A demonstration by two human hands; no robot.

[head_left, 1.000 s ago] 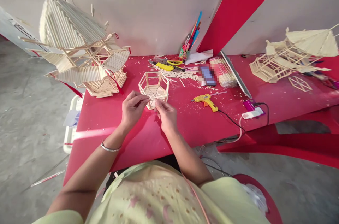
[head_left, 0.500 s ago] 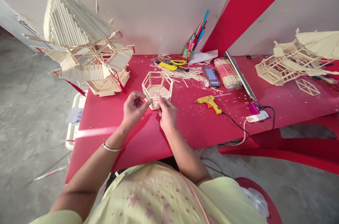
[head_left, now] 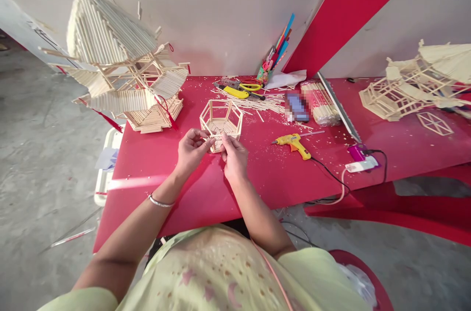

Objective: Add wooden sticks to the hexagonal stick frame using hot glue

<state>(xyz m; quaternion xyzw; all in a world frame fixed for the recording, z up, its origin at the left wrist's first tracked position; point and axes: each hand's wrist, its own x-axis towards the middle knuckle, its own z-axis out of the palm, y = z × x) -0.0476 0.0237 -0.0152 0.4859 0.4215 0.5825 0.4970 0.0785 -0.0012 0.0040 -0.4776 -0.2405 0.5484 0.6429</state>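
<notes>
Stick frame [head_left: 222,126] standing upright on the red table [head_left: 265,178]

Compared with half a second ago, the left hand [head_left: 190,150] is curling its fingers closer to its thumb, while the right hand [head_left: 236,159] is staying at the frame's near rim. The whole scene is lying slightly farther toward three o'clock in view.

Taking the six-sided frame as centre, the pen cup [head_left: 264,74] is standing between one and two o'clock, holding pens and long blue pieces; the plastic pack [head_left: 321,103], near three, is holding sticks.

At five o'clock the right thumb and fingers are pinching; at eight the left fingertips are nearly meeting. Whether either is gripping the rim or a thin stick, I cannot tell. Both forearms are reaching up from six o'clock, the left wearing a bracelet [head_left: 161,202].
</notes>
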